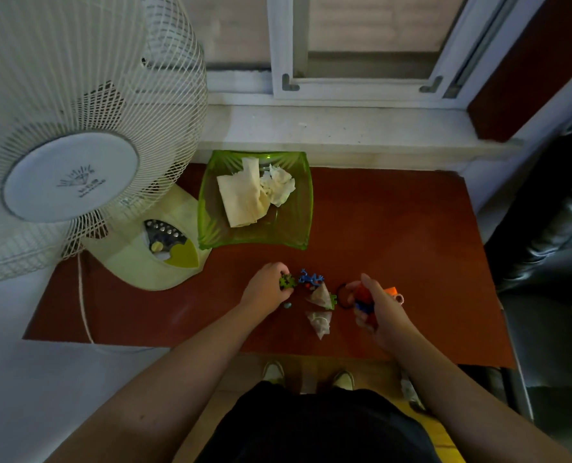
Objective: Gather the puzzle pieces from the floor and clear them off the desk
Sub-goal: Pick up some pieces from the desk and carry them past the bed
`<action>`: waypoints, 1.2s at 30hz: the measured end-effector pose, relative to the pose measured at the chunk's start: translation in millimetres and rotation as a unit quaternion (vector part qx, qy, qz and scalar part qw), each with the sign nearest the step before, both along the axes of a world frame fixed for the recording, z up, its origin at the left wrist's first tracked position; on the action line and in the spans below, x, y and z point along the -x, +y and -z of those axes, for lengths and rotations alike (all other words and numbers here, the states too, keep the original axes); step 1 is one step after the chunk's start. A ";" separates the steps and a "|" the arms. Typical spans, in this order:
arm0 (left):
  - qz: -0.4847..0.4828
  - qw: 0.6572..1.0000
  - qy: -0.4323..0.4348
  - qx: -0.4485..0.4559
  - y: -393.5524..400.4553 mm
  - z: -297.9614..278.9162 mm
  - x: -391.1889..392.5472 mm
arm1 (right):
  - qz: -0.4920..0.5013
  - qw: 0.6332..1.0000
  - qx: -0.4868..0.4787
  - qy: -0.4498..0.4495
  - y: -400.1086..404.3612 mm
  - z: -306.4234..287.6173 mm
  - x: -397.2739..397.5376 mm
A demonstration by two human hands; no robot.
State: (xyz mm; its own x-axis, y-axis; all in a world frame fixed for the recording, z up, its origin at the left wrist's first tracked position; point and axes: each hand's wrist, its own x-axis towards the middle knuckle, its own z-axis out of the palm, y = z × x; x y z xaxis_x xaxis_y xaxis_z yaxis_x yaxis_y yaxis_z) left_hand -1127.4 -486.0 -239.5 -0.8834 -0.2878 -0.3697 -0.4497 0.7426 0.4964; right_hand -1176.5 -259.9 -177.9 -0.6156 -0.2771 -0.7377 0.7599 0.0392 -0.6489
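Small coloured puzzle pieces lie near the front middle of the red-brown desk (395, 228). My left hand (266, 290) pinches a green puzzle piece (287, 281) at its fingertips. Just right of it sits a blue puzzle piece (311, 278) on the desk. My right hand (378, 310) is curled around a bunch of red, orange and blue puzzle pieces (365, 299), with an orange piece (391, 290) sticking out behind it. Another green piece (332, 301) peeks from under a tea bag. A tiny teal bit (287, 305) lies below my left hand.
Two pyramid tea bags (319, 309) lie between my hands, with a black hair band (343, 295) beside them. A green glass bowl (211, 208) with crumpled tissues stands behind. A white desk fan (77, 162) fills the left. Dark chair at right; window sill behind.
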 end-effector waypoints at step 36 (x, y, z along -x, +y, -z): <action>0.293 0.920 0.247 0.086 34.5 32.2 10.3 | 0.081 0.995 -0.049 0.041 3.0 -2.3 -19.6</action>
